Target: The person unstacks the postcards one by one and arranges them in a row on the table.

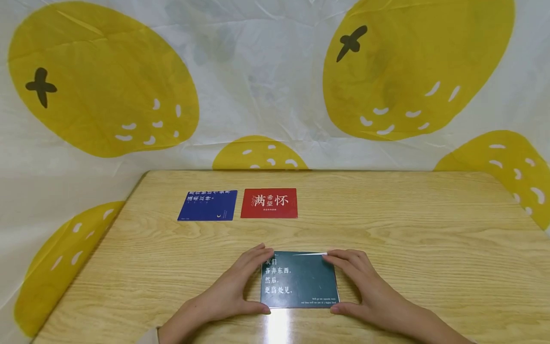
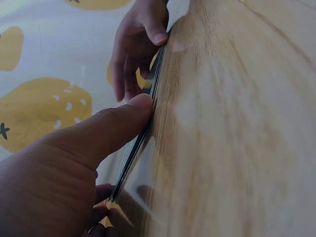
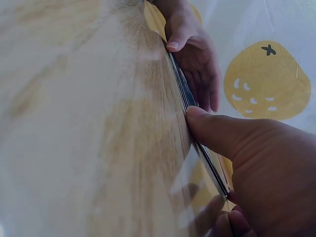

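Observation:
A stack of postcards lies flat near the front of the table, its dark green top card (image 1: 305, 281) printed with white Chinese text. My left hand (image 1: 229, 284) grips the stack's left end, thumb at the near corner and fingers at the far one. At the opposite end my right hand (image 1: 371, 289) holds it the same way. Several layered edges of the stack (image 3: 210, 165) show in the right wrist view. A white sliver under the top card's far edge shows that the cards are not quite even. The undersides are hidden.
Farther back on the wooden table (image 1: 408, 220) lie a blue postcard (image 1: 208, 206) and, to its right, a red postcard (image 1: 269, 203). Behind the table hangs a white cloth (image 1: 262, 71) with large yellow fruit prints. Light glares off the tabletop just before the stack.

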`<action>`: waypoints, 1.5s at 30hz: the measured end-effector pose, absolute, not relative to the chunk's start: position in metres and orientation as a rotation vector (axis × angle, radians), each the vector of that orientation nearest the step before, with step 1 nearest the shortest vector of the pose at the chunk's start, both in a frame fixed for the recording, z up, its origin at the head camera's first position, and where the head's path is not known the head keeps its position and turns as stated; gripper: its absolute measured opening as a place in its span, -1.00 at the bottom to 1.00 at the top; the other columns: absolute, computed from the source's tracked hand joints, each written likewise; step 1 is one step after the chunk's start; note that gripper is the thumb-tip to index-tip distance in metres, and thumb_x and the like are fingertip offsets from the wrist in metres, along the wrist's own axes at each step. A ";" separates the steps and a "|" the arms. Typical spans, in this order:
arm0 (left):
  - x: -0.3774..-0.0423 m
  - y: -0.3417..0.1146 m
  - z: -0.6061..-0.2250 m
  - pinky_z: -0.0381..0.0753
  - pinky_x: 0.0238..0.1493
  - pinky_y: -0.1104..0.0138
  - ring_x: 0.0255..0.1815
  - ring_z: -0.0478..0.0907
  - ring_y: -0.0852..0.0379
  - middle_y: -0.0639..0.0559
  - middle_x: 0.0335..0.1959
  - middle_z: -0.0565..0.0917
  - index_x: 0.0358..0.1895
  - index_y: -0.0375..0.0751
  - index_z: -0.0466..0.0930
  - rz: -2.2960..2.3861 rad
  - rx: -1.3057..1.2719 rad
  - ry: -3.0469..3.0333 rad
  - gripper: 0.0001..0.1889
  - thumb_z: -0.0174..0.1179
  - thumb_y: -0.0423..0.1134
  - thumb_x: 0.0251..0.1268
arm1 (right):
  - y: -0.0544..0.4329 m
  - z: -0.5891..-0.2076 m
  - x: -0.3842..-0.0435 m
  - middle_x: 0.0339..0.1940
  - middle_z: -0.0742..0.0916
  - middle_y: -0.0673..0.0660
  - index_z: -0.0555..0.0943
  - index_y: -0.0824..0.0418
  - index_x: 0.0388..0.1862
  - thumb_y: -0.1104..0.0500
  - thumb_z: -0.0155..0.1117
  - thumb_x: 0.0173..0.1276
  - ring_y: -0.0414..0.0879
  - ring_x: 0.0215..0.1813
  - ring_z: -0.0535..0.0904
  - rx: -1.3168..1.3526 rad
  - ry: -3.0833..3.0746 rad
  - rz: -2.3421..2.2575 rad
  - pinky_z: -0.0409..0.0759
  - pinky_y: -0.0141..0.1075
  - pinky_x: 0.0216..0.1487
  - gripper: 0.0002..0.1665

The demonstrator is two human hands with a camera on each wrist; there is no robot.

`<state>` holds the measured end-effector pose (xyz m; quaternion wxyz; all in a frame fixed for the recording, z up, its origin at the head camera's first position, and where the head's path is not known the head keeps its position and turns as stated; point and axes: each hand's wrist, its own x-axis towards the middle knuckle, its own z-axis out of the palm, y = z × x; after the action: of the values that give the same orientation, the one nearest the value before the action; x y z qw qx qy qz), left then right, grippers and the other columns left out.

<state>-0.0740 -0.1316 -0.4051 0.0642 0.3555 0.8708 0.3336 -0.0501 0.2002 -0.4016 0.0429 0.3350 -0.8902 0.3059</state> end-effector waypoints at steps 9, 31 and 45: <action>-0.073 -0.132 -0.404 0.19 0.33 -0.01 0.49 -0.01 0.01 0.03 0.49 0.12 0.49 0.02 0.09 1.008 1.048 2.634 0.05 0.42 0.22 -0.10 | 0.201 -0.399 -0.050 0.35 0.34 -0.01 0.26 0.07 0.45 -0.23 0.45 0.07 -0.13 0.32 0.15 1.045 -2.724 0.900 0.31 -0.40 0.23 0.02; -0.069 -0.127 -0.400 0.23 0.32 0.02 0.49 -0.05 0.10 0.07 0.50 0.06 0.50 0.10 0.05 1.046 0.983 2.561 0.12 0.51 0.16 -0.20 | 0.201 -0.387 -0.048 0.31 0.33 -0.01 0.28 0.09 0.42 -0.16 0.54 -0.02 -0.15 0.26 0.22 1.038 -2.701 0.915 0.47 -0.32 0.14 0.06; -0.075 -0.123 -0.388 0.34 0.25 0.00 0.42 0.11 0.04 0.05 0.44 0.13 0.52 0.02 -0.01 1.086 1.146 2.606 0.12 0.53 -0.01 -0.13 | 0.206 -0.382 -0.055 0.28 0.37 0.12 0.31 0.24 0.39 -0.07 0.59 -0.06 -0.09 0.26 0.26 1.141 -2.476 0.989 0.24 -0.58 0.22 0.07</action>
<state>-0.0753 -0.1234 -0.3879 0.0475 0.3756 0.8543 0.3561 -0.0551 0.2062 -0.3817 0.1201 0.3907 -0.8476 0.3385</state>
